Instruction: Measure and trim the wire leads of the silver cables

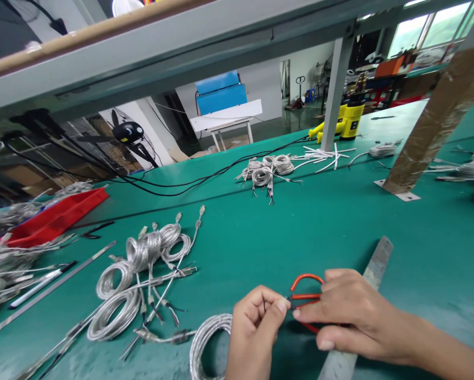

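Observation:
My left hand (256,322) is closed in a pinch on a thin dark wire end of a coiled silver cable (205,340) that lies below it on the green table (284,237). My right hand (351,316) is closed around red-handled scissors (306,295), whose tip meets the wire at my left fingertips. The scissor blades are hidden by my fingers. Both hands are near the table's front edge.
Several coiled silver cables (142,269) lie to the left, more coils (266,171) at the middle back. A metal ruler (373,269) lies under my right hand. A red tray (55,216) sits far left, black cables (173,184) run across, a taped post (430,132) and yellow tool (349,121) stand right.

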`<state>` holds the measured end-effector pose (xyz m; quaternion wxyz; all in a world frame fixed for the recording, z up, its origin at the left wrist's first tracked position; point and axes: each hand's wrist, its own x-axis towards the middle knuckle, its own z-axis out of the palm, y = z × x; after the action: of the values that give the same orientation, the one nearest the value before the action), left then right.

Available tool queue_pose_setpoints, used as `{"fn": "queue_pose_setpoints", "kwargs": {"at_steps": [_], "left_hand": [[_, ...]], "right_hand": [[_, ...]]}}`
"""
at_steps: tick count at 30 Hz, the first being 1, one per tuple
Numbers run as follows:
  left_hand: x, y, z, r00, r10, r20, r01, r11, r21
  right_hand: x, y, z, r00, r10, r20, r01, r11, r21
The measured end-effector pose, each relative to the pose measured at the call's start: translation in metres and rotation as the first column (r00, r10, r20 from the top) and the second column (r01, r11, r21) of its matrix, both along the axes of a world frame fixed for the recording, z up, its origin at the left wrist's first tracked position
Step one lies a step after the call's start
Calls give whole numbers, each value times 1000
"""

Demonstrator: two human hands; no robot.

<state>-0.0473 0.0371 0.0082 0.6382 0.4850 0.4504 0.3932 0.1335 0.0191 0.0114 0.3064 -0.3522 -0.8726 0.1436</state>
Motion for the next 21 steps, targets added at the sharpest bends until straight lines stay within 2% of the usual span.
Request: {"fn": "queue_pose_setpoints", "kwargs": {"at_steps": [2,4,6,9,11,14,21], "left_hand": [[0,0,1,1000,-7,-24,8,1000,13],[0,-1,3,999,-16,-52,18,999,29],[0,-2,5,996,-23,-86,27,998,48],[2,-4,8,990,-55,-130,64,996,61],[4,-5,8,985,-88,-149,97,994,49],[6,-6,6,978,-126,-164,130,991,18],[6,-6,4,962,-183,-205,188,982,6]], "right_hand": [[4,3,2,1000,-3,-21,3,1000,-10],[13,10,1,998,-61,-17,61,998,-6],[27,18,-2,985,-167,30,166,986,31],[45,30,-9,927,-344,148,338,939,67],[51,34,-12,887,-398,236,396,916,56],[49,35,-13,868,-384,315,397,918,24],[40,32,-11,898,-314,309,341,939,-36]]}}
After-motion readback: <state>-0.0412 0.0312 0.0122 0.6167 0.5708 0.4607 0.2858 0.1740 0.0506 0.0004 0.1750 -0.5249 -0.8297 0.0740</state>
